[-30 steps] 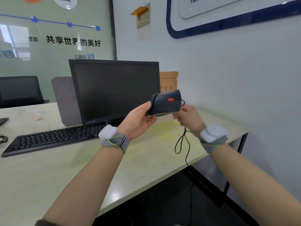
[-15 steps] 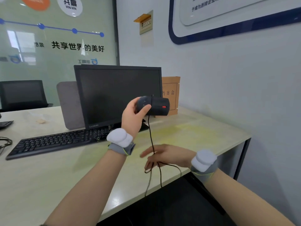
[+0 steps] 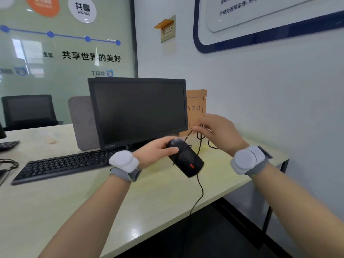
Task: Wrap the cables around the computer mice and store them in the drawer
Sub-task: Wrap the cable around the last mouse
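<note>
The desk (image 3: 152,205) runs pale and wide below both arms, with the monitor (image 3: 137,110) standing behind the hands and the keyboard (image 3: 63,164) lying to the left. Over the desk's right half the left hand (image 3: 154,152) grips the mouse (image 3: 186,159) by its rounded rear, thumb across the top and fingers curled under, so the mouse hangs above the surface with its long axis slanting down and toward the viewer, red wheel end lowest. The right hand (image 3: 219,133) sits higher and farther back, just right of the mouse, its fingers bent and pinching a loop of the cable (image 3: 200,185). From that pinch the cable runs down to the mouse; another stretch leaves the low front end and drops past the desk edge. The next turn, I judge, depends on this: the right hand holds the slack beyond the mouse's rear end, so the loop must cross the body's short way.
</note>
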Motion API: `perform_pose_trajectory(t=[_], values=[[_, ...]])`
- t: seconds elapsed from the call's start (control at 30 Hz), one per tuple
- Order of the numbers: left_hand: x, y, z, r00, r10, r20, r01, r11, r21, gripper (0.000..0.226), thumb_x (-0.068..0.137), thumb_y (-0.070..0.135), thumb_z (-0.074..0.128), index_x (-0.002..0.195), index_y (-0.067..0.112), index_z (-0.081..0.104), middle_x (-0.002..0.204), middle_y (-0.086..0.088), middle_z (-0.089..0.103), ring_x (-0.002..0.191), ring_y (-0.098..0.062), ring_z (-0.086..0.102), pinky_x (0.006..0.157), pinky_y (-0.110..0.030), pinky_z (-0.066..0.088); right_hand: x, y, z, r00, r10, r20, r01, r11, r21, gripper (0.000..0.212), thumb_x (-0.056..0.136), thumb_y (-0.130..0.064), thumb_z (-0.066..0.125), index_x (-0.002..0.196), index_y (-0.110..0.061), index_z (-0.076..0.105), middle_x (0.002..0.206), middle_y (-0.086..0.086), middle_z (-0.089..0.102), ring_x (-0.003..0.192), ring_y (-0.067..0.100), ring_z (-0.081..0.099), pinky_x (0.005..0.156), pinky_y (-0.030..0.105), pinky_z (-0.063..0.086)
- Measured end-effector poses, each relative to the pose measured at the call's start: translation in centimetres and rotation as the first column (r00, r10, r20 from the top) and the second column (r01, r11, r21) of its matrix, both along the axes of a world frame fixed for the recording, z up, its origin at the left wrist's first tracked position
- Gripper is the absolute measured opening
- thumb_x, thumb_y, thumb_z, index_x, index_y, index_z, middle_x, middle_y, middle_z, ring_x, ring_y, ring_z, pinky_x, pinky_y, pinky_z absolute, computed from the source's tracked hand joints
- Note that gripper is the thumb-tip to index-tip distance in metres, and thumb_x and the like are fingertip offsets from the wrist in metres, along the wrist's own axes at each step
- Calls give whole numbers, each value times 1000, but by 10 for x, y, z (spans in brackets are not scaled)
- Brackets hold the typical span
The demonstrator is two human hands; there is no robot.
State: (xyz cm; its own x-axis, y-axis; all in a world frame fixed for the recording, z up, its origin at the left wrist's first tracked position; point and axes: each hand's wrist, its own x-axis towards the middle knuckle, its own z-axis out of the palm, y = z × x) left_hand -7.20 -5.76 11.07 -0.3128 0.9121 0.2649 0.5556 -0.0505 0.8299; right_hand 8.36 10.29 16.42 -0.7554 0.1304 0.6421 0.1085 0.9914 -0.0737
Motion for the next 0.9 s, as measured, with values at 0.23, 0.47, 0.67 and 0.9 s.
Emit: perform_pose_trajectory(t=[0.23, 0.47, 0.67, 0.9], values=[[16, 5, 5, 737, -364, 569, 209, 924, 321, 64, 78, 37, 66, 127, -1, 48, 120, -14, 57, 110, -25, 51, 95, -35, 40, -3, 12, -25, 990, 126, 69, -122, 991, -59, 13, 92, -23, 53, 89, -15, 62, 81, -1, 58, 75, 19, 52, 66, 34, 44], [20, 20, 9, 571, -336, 749, 25, 919, 394, 36, 89, 31, 43, 111, 8, 58, 111, -8, 61, 99, -19, 54, 89, -27, 45, -21, -7, -46, 969, 233, 83, -160, 847, -507, 16, 90, -21, 55, 93, -6, 61, 89, 15, 65, 74, 14, 54, 71, 30, 46], [7, -4, -2, 679, -230, 697, 220, 970, 105, 32, 82, 21, 44, 104, 2, 54, 85, -6, 69, 75, -16, 64, 65, -26, 53, -7, 16, -43, 952, 133, 275, -62, 966, -251, 26, 89, -15, 51, 107, -27, 64, 113, -3, 56, 102, 15, 51, 91, 32, 40], [4, -9, 1, 732, -225, 643, 271, 962, 28, 33, 78, 17, 58, 106, 0, 54, 91, -8, 68, 83, -22, 61, 71, -30, 52, -2, 16, -49, 974, -162, 158, 147, 984, 102, 25, 85, -25, 50, 103, -28, 66, 134, -2, 49, 131, 21, 34, 113, 47, 15]])
